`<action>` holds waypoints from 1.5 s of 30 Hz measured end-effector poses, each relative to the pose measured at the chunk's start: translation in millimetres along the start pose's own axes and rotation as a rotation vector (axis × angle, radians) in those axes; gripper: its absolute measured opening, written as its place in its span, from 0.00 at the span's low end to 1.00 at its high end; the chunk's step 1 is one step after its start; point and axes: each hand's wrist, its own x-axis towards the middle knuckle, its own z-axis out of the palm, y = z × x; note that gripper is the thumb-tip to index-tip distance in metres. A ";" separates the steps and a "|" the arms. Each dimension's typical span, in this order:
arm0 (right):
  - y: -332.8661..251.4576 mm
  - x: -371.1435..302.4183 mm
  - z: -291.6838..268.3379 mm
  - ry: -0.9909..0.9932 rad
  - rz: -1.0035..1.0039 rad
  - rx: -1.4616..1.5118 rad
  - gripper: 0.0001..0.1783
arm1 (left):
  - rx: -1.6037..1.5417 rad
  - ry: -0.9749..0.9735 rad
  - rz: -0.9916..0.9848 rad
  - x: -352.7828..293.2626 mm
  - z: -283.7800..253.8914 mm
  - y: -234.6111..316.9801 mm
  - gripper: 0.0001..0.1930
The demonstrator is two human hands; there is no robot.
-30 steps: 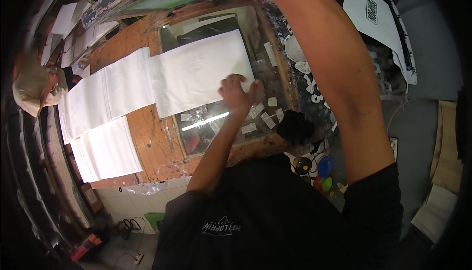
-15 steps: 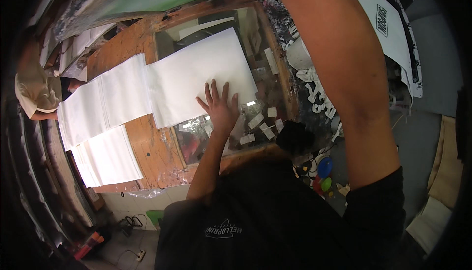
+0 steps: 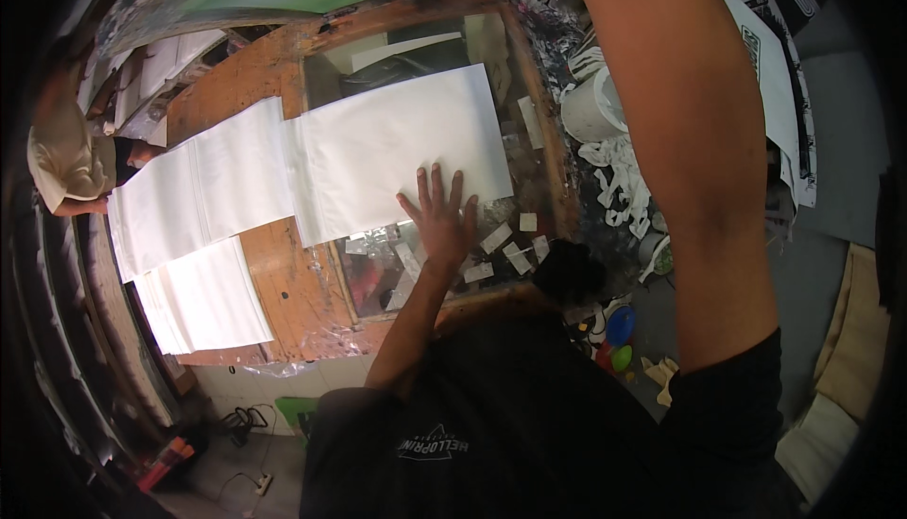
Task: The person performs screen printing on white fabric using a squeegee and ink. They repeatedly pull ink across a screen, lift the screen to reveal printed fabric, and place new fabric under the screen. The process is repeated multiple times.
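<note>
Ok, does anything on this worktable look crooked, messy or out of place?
The white sheet under the left hand lies slightly askew to the wooden frame around the glass panel, its left end overhanging. Loose tape scraps litter the glass by the fingers, and crumpled white rags sit piled beside a white bucket.

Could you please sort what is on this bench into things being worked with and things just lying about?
In hand:
- left hand, fingers spread flat
- white sheet under that hand
- glass panel in the wooden table

Lying about:
- white sheets to the left
- white bucket
- white rags
- small tape scraps

The right hand is out of view.
</note>
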 end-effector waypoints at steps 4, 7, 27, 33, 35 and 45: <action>-0.5 8.5 -0.5 -0.061 0.081 0.007 0.40 | 0.007 -0.013 -0.055 0.6 2.0 9.7 0.24; -3.0 9.8 -0.9 -0.123 0.093 -0.035 0.41 | 0.026 -0.018 -0.047 -0.1 5.9 11.8 0.23; -59.6 -163.7 129.2 0.098 0.097 0.006 0.13 | -1.236 0.312 -0.253 -17.5 -164.0 43.5 0.32; 3.1 -207.9 233.4 -0.225 0.279 0.289 0.21 | -1.978 0.062 -1.211 -72.0 -134.7 -1.3 0.26; 44.0 -179.2 256.1 -0.295 0.345 0.276 0.24 | -1.962 0.061 -1.285 -84.5 -98.0 -18.3 0.27; 36.8 -158.7 363.7 -0.019 0.182 0.038 0.33 | -1.854 0.212 -1.363 -87.9 -89.1 -5.2 0.21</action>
